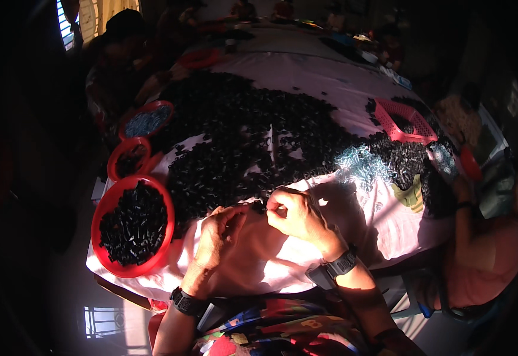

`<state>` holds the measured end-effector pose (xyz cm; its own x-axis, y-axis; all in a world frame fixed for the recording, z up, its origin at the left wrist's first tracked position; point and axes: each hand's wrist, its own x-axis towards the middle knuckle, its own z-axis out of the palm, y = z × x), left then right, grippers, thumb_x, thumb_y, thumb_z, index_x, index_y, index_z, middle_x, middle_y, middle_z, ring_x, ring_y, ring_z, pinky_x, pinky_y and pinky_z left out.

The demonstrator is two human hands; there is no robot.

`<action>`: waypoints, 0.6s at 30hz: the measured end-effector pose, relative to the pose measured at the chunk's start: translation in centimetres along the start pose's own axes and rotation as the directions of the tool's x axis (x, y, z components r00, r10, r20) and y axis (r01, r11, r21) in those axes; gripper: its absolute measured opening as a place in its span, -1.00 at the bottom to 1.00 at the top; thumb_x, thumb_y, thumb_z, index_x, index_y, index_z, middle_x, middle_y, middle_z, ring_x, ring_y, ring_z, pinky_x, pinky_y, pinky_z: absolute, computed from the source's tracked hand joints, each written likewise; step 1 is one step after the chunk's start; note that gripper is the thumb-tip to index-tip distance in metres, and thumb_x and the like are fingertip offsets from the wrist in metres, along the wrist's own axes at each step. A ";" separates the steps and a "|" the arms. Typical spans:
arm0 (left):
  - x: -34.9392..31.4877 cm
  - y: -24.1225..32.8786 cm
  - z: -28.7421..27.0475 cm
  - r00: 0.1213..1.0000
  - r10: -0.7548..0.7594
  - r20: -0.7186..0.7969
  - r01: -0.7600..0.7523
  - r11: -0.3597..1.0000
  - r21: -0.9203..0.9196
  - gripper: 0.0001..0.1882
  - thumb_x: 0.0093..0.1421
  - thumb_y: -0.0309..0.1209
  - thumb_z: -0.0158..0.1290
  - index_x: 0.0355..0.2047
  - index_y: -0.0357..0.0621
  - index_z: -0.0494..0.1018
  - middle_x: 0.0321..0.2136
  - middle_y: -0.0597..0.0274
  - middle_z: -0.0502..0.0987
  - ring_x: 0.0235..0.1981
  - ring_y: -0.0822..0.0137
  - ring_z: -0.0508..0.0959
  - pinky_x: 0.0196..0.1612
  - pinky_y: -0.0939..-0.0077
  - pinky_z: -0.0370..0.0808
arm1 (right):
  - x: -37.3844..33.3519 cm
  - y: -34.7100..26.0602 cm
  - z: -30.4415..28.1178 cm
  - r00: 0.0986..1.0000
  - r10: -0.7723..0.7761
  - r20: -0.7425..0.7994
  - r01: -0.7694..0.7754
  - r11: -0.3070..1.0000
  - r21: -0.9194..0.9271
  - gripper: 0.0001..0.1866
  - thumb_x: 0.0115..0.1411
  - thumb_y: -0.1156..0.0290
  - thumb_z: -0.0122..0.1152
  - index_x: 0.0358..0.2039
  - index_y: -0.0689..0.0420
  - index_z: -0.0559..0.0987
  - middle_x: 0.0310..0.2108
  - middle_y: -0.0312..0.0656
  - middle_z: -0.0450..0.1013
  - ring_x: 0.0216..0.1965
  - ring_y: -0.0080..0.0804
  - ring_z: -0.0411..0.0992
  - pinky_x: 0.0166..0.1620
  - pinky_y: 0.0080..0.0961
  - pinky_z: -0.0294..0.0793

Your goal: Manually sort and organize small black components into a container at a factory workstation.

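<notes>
Head view: the left hand [216,234] and the right hand [297,215] are in the middle of the frame, just below the near edge of a wide heap of small black pieces [241,127]. The heap spreads from the centre toward the upper left, over a pale pink cloth [253,267] that covers the counter [122,292]. The left hand has its fingers curled loosely inward, and whether it grips a piece cannot be told. The right hand, a little apart from it, has thumb and forefinger bent together beside a few dark pieces; the tips are too small and shadowed to tell whether they pinch one. Each wrist wears a dark band, the left band [186,301] at the lower centre-left and the right band [343,263] further right and higher. At the left of the frame a large red basin [97,228] is full of black pieces. Above it are a smaller red bowl [114,159] with dark pieces and a red tray [169,118] of blue-grey pieces. A slim pale tool [272,141] lies among the black pieces near the centre. Right of centre, clear bluish pieces [363,167] lie in a patch beside more black ones, below a pink basket [414,135]. A person [487,255] sits at the lower right, and a dim person [119,71] at the upper left.
</notes>
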<state>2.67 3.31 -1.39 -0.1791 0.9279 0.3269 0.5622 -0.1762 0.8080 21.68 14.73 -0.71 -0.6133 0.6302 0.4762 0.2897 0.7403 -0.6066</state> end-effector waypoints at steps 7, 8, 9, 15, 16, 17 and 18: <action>-0.6 -0.2 -0.9 0.865 -0.377 0.331 0.466 0.359 -0.809 -0.73 0.37 -0.37 0.12 0.01 -0.24 0.53 -0.22 0.17 0.66 -0.23 0.40 0.66 -0.23 0.58 0.54 | -0.3 -1.2 0.4 0.998 0.030 0.059 -0.047 0.948 0.316 -0.93 0.13 0.56 0.34 -0.39 0.19 0.59 -0.49 -0.34 0.53 -0.44 -0.67 0.48 -0.36 -0.66 0.50; -0.7 -0.3 -0.8 0.872 -0.334 0.358 0.453 0.276 -0.848 -0.73 0.37 -0.38 0.11 0.01 -0.24 0.53 -0.22 0.17 0.66 -0.22 0.40 0.66 -0.24 0.60 0.54 | -0.3 -1.4 0.4 0.997 0.047 0.069 -0.069 0.928 0.367 -0.93 0.14 0.56 0.34 -0.38 0.19 0.59 -0.48 -0.34 0.54 -0.43 -0.68 0.48 -0.36 -0.66 0.50; -0.8 -0.3 -0.7 0.872 -0.337 0.356 0.452 0.271 -0.850 -0.73 0.37 -0.38 0.11 0.01 -0.24 0.53 -0.22 0.17 0.66 -0.22 0.40 0.66 -0.24 0.60 0.54 | -0.3 -1.6 0.4 0.996 0.047 0.075 -0.071 0.928 0.366 -0.93 0.14 0.56 0.34 -0.38 0.19 0.59 -0.48 -0.34 0.54 -0.43 -0.68 0.48 -0.36 -0.66 0.50; -1.0 -0.4 -0.3 0.838 -0.373 0.399 0.503 0.242 -0.830 -0.76 0.37 -0.39 0.10 -0.01 -0.22 0.53 -0.21 0.16 0.66 -0.20 0.36 0.67 -0.26 0.64 0.53 | -0.5 -2.2 0.2 0.986 0.063 0.155 -0.109 0.946 0.306 -0.93 0.17 0.54 0.33 -0.36 0.19 0.59 -0.48 -0.33 0.54 -0.42 -0.67 0.49 -0.35 -0.64 0.51; -1.0 -0.5 -0.1 0.852 -0.347 0.392 0.491 0.268 -0.829 -0.77 0.38 -0.39 0.10 -0.03 -0.22 0.53 -0.21 0.17 0.66 -0.21 0.36 0.67 -0.26 0.63 0.53 | -0.5 -2.1 0.1 0.985 0.058 0.164 -0.103 0.953 0.285 -0.93 0.17 0.54 0.32 -0.36 0.20 0.58 -0.48 -0.32 0.54 -0.42 -0.67 0.50 -0.34 -0.63 0.51; -1.0 -0.6 0.0 0.865 -0.320 0.386 0.478 0.294 -0.828 -0.78 0.38 -0.39 0.10 -0.04 -0.22 0.53 -0.21 0.17 0.66 -0.22 0.36 0.67 -0.26 0.63 0.53 | -0.5 -2.1 0.1 0.984 0.052 0.172 -0.097 0.960 0.264 -0.94 0.18 0.54 0.32 -0.36 0.20 0.58 -0.47 -0.31 0.55 -0.42 -0.66 0.50 -0.34 -0.62 0.52; -1.0 -0.6 0.0 0.865 -0.320 0.387 0.479 0.294 -0.827 -0.78 0.38 -0.39 0.10 -0.04 -0.22 0.53 -0.21 0.17 0.66 -0.22 0.36 0.67 -0.26 0.63 0.53 | -0.5 -2.0 0.1 0.984 0.053 0.171 -0.098 0.960 0.264 -0.94 0.18 0.54 0.32 -0.36 0.20 0.58 -0.47 -0.31 0.55 -0.42 -0.66 0.50 -0.34 -0.62 0.52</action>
<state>2.58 2.45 -2.21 -0.0219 0.9860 -0.1653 -0.5885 0.1209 0.7994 21.35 12.95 0.22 -0.7136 0.6195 0.3271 0.1442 0.5868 -0.7968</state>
